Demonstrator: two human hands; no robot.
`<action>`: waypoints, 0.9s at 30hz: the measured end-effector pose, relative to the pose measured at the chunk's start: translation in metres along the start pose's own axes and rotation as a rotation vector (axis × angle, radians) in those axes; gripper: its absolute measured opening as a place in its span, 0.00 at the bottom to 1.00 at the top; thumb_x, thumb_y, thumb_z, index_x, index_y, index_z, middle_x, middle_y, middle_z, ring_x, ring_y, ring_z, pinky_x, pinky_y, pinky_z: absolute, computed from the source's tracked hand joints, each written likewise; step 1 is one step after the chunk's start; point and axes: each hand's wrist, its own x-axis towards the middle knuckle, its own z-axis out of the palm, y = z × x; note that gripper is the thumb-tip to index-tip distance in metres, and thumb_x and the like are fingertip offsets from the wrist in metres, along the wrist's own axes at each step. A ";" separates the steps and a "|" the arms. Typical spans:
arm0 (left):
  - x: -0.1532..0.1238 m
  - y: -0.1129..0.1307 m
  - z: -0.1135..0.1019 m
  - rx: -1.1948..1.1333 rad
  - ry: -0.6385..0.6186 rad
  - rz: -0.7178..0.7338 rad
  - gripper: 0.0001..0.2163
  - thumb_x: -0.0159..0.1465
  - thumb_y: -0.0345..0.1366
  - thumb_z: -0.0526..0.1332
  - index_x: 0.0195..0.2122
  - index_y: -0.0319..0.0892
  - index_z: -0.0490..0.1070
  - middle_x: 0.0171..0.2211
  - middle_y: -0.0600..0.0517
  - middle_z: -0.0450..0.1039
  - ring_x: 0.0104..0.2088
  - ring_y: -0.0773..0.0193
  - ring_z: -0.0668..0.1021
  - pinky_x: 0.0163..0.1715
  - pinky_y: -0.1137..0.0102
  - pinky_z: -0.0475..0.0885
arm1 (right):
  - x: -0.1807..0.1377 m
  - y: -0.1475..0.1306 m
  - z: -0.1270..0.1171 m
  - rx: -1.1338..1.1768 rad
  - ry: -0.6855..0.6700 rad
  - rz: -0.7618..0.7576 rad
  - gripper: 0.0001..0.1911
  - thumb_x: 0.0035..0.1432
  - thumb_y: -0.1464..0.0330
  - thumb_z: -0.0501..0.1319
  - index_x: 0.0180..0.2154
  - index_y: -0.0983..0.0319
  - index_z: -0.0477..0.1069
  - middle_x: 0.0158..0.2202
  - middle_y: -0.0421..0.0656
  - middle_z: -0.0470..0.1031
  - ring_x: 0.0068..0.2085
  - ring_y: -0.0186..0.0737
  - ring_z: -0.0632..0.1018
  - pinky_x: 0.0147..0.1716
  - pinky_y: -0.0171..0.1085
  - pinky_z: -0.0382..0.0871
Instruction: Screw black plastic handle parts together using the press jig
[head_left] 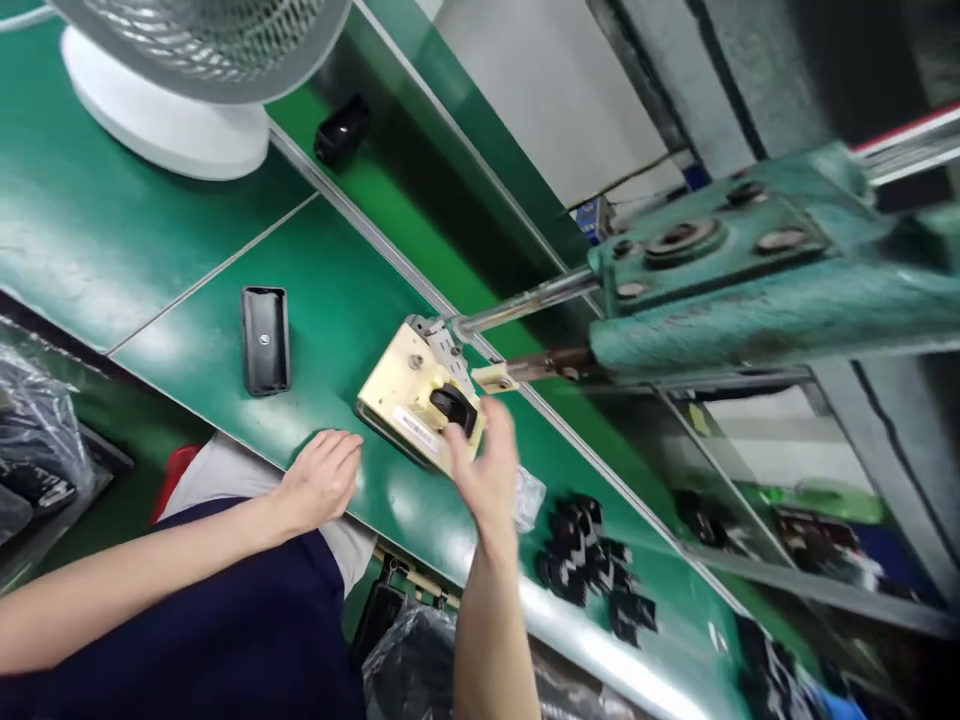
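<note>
A cream-coloured fixture block (409,395) sits on the green bench under the rods of a teal press (757,275). A small black plastic part (454,407) rests on the fixture. My right hand (487,470) reaches up to that part, fingers curled beside it and touching it; the hand is a little blurred. My left hand (322,478) rests on the bench edge near the fixture's left corner, fingers loosely curled, holding nothing I can see.
A black rectangular housing (265,340) lies left of the fixture. Several small black parts (592,565) are piled at the right beside a clear bag (529,497). A white fan (169,85) stands at the back left. Another black piece (341,130) lies on the rear belt.
</note>
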 end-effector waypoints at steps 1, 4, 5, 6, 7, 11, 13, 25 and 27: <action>0.000 0.000 0.001 0.006 -0.003 -0.001 0.10 0.59 0.25 0.53 0.39 0.34 0.72 0.39 0.39 0.75 0.39 0.54 0.76 0.41 0.58 0.73 | 0.008 0.007 0.009 -0.032 -0.009 -0.026 0.29 0.60 0.56 0.55 0.57 0.67 0.61 0.54 0.58 0.66 0.56 0.55 0.68 0.52 0.55 0.64; 0.001 0.000 0.002 -0.044 -0.008 -0.017 0.10 0.59 0.25 0.54 0.38 0.35 0.72 0.39 0.39 0.75 0.38 0.54 0.76 0.41 0.57 0.73 | 0.026 0.025 0.019 -0.066 -0.052 -0.115 0.28 0.58 0.55 0.57 0.54 0.66 0.65 0.49 0.58 0.71 0.50 0.55 0.72 0.48 0.54 0.68; 0.002 0.000 0.001 -0.091 -0.016 -0.042 0.10 0.59 0.25 0.54 0.38 0.35 0.72 0.38 0.39 0.75 0.38 0.55 0.76 0.41 0.57 0.74 | 0.030 0.028 0.015 -0.047 -0.062 -0.148 0.27 0.57 0.54 0.58 0.52 0.64 0.67 0.46 0.56 0.73 0.47 0.53 0.74 0.45 0.53 0.70; 0.003 0.001 0.000 -0.159 -0.030 -0.088 0.10 0.59 0.25 0.53 0.39 0.36 0.72 0.39 0.40 0.75 0.38 0.56 0.77 0.41 0.58 0.74 | 0.033 0.030 0.008 -0.028 -0.061 -0.176 0.25 0.56 0.54 0.60 0.50 0.63 0.69 0.44 0.54 0.74 0.45 0.52 0.75 0.44 0.51 0.71; 0.005 0.002 -0.003 -0.250 -0.057 -0.156 0.11 0.60 0.26 0.53 0.40 0.37 0.72 0.39 0.41 0.75 0.39 0.56 0.77 0.42 0.59 0.74 | 0.035 0.029 -0.001 -0.015 -0.048 -0.197 0.24 0.54 0.54 0.61 0.48 0.62 0.70 0.43 0.53 0.75 0.43 0.51 0.75 0.42 0.50 0.71; 0.021 0.011 -0.021 -0.831 -0.184 -0.571 0.14 0.63 0.33 0.55 0.50 0.41 0.68 0.42 0.43 0.74 0.42 0.59 0.78 0.43 0.62 0.75 | 0.024 0.007 -0.036 0.084 0.026 -0.232 0.25 0.52 0.56 0.65 0.49 0.60 0.69 0.44 0.51 0.75 0.45 0.51 0.75 0.43 0.51 0.72; 0.031 0.017 -0.032 -1.164 -0.244 -0.739 0.19 0.63 0.39 0.57 0.55 0.43 0.63 0.45 0.42 0.73 0.42 0.57 0.78 0.42 0.61 0.76 | 0.005 -0.008 -0.038 0.207 0.002 -0.270 0.25 0.52 0.60 0.66 0.51 0.58 0.68 0.44 0.50 0.75 0.46 0.51 0.75 0.44 0.51 0.72; 0.023 0.055 -0.034 -0.470 -0.159 -0.167 0.17 0.61 0.35 0.60 0.52 0.45 0.64 0.42 0.43 0.73 0.41 0.56 0.79 0.39 0.62 0.78 | -0.106 -0.083 0.034 1.811 -0.038 0.736 0.28 0.60 0.48 0.50 0.55 0.57 0.65 0.56 0.50 0.68 0.55 0.50 0.71 0.54 0.53 0.67; 0.021 0.061 -0.038 -0.203 -0.215 0.121 0.18 0.60 0.32 0.60 0.53 0.46 0.64 0.42 0.43 0.74 0.47 0.53 0.77 0.47 0.54 0.75 | -0.099 -0.085 0.032 1.981 -0.085 0.801 0.29 0.56 0.47 0.55 0.54 0.55 0.65 0.57 0.48 0.68 0.56 0.49 0.71 0.55 0.51 0.67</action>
